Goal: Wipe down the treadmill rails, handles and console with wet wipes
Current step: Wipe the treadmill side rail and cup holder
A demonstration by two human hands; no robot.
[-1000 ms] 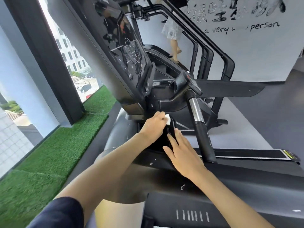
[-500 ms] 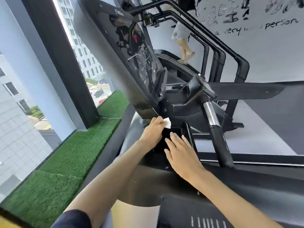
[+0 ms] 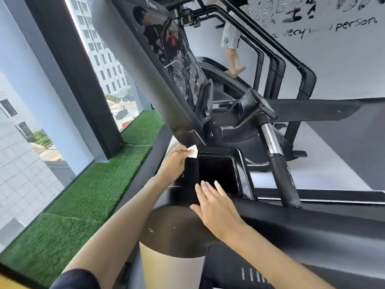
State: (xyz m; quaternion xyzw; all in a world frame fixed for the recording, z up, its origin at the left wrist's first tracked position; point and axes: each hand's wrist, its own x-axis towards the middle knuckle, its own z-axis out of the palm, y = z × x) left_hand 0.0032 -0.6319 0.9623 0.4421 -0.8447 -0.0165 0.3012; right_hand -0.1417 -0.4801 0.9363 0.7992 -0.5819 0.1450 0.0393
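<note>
My left hand pinches a small white wet wipe against the far left corner of the black storage tray, just under the treadmill console. Straight-fingered, my right hand rests flat on the tray's near rim. The console's dark glossy screen tilts above both hands. A handle with a chrome section and black grip slants down to the right of the tray.
A strip of green artificial turf runs along the window on the left, behind a dark pillar. More treadmills with black rails stand behind, and a person walks on one. Grey floor lies to the right.
The camera has swung left and closer. My left hand has slid the wipe toward the tray's far left corner, uncovering the tray's well. My right hand has drawn back to the near rim.
</note>
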